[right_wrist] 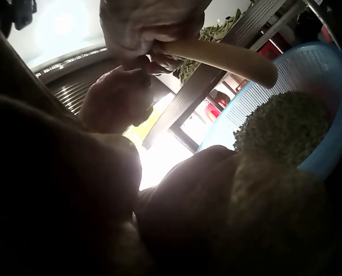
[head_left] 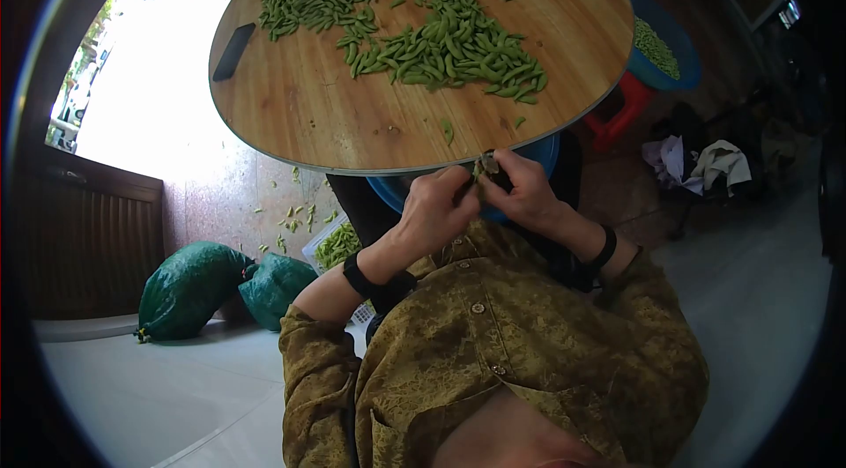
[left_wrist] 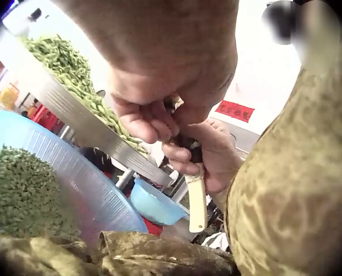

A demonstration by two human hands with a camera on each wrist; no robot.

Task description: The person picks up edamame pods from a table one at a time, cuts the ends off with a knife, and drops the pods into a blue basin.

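Observation:
Both hands meet at the near edge of the round wooden table [head_left: 370,129], over a blue basin [head_left: 385,190]. My left hand [head_left: 438,202] has its fingers curled and pinches a small greenish bean pod [head_left: 479,169], mostly hidden by fingertips. Facing it, my right hand [head_left: 526,193] grips a tool with a cream handle [left_wrist: 197,201]; the fingers hide its working end. Something dark covers a fingertip of the right hand. The cream handle also juts out in the right wrist view. A large heap of green bean pods [head_left: 458,45] lies on the table.
A dark flat object [head_left: 233,52] lies at the table's left. Another blue basin [head_left: 687,58] with shelled beans is beside a red stool [head_left: 627,107]. Green sacks [head_left: 189,292] and a crate of pods [head_left: 337,246] sit on the floor at left, near scattered pods.

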